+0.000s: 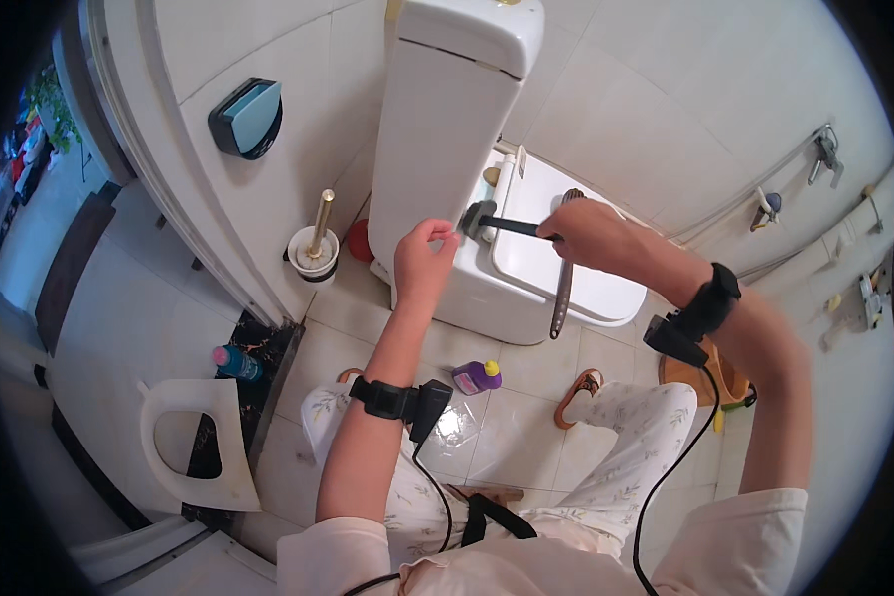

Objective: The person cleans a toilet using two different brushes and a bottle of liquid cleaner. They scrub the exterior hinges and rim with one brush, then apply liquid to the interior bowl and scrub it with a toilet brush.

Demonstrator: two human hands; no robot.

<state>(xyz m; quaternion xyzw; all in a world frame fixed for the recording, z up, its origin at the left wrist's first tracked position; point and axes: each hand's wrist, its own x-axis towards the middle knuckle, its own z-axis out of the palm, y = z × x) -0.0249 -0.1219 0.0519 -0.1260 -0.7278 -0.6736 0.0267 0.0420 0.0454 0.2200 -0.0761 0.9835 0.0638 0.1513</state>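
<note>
My right hand is closed round the black handle of a small brush. The brush's grey head is at the back of the white toilet, beside the foot of the tank. Close to that head, my left hand has its fingers curled toward the thumb; whatever they may pinch is too small to make out. Across the toilet's right part lies a long brown-handled tool, its upper end partly hidden by my right hand.
A gold-handled toilet brush in a white holder stands by the wall. On the floor are a purple bottle with a yellow cap, a blue bottle, a white seat ring and an orange-brown basin. A dark wall box hangs left.
</note>
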